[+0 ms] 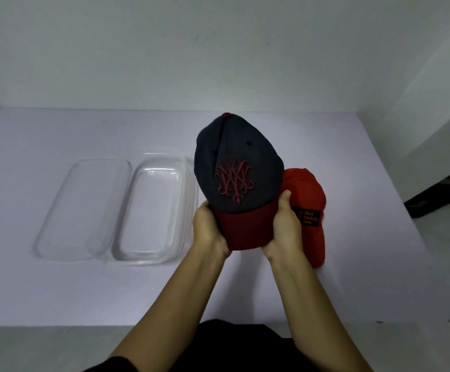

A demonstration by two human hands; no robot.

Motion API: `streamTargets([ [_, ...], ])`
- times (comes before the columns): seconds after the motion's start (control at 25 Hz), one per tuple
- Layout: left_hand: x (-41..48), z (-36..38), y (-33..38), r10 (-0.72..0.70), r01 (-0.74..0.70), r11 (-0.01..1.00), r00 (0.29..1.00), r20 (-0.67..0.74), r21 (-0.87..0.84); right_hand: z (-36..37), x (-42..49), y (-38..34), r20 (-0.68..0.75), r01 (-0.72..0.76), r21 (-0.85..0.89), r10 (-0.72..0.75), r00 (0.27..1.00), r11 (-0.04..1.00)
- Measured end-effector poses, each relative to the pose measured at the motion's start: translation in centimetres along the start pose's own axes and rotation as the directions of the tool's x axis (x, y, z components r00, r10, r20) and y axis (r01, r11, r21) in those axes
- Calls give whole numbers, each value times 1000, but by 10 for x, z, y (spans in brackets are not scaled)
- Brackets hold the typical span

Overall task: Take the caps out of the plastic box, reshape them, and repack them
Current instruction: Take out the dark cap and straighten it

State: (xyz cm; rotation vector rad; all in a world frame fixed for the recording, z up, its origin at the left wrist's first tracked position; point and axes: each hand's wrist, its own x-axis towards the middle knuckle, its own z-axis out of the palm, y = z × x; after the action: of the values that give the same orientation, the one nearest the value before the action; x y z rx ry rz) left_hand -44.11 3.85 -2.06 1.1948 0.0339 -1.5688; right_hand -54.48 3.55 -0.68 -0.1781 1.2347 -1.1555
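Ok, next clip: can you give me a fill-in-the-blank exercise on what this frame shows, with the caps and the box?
1. The left hand and the right hand hold the navy cap by its dark red ____.
2. The red cap lies on the table, on the ____ side of the navy cap.
3. The clear plastic box is ____, and its lid lies beside it.

Missing words: brim; right; empty.

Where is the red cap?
In the head view, the red cap lies on the table right of centre, just behind the right hand gripping the navy cap.
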Motion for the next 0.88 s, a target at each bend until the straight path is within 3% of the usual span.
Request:
streamTargets([
  [0.08, 0, -2, 5, -18, 20, 999, 999, 36, -50, -3, 1, 0, -1, -12, 58, 12, 1000, 998],
  [0.16, 1, -6, 12, 43, -48, 995, 997, 61, 86, -9, 4, 1, 0, 15, 55, -15, 1000, 998],
  [0.28, 2, -10, 25, 328, -308, 851, 944, 27, 426, -16, 7, 0, -3, 70, 10, -70, 998, 998],
  [0.36, 7, -15, 44, 493, -498, 725, 858, 145, 476, -19, 5, -1, 6, 83, -29, -82, 997, 996],
  [0.4, 9, -14, 57, 477, -525, 714, 849, 227, 463, -20, 4, -1, 9, 85, -52, -84, 996, 995],
  [0.48, 15, -9, 81, 302, -489, 732, 857, 417, 474, -23, 2, 1, 25, 93, -94, -91, 996, 991],
  [0.6, 9, -3, 102, 40, -479, 661, 792, 609, 578, -24, 1, 2, 46, 131, -106, -126, 991, 986],
  [0.76, 5, -2, 106, 109, -501, 693, 783, 612, 518, -28, 0, 7, 23, 292, -307, -300, 954, 906],
  [0.84, 1, -2, 107, 131, -496, 736, 772, 622, 461, -34, -3, 3, 104, 509, -472, -528, 843, 720],
  [0.88, -1, -2, 107, 128, -492, 746, 768, 628, 450, -35, -4, -3, 211, 601, -494, -584, 784, 629],
])
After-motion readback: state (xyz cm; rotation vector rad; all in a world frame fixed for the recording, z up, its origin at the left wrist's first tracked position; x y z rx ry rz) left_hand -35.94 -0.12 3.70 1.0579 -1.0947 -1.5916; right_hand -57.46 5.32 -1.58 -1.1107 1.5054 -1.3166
